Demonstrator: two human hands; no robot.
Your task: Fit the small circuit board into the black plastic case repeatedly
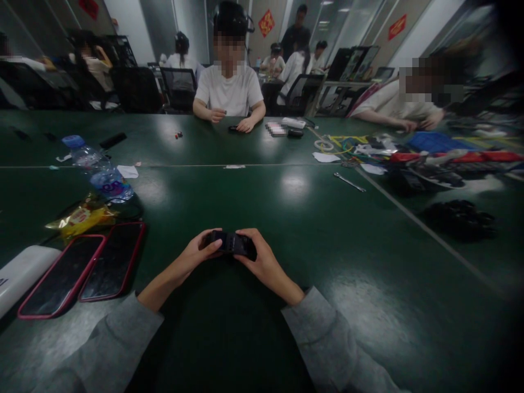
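Left hand point(196, 251) and right hand point(262, 256) both have fingers clamped on 1 black device point(230, 243), 2 phones point(114, 262) lying to the left.

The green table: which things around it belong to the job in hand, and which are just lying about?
In the job:
black device, held by left hand and right hand

Apparently just lying about:
two red-rimmed phones
blue-capped bottle
yellow packet
metal wrench

The device point(231, 244) is small, black and boxy, its finer details too dark to make out; it lies crosswise, wider than tall, roughly level, with one end in the left hand point(198, 251) and the other in the right hand point(262, 258)
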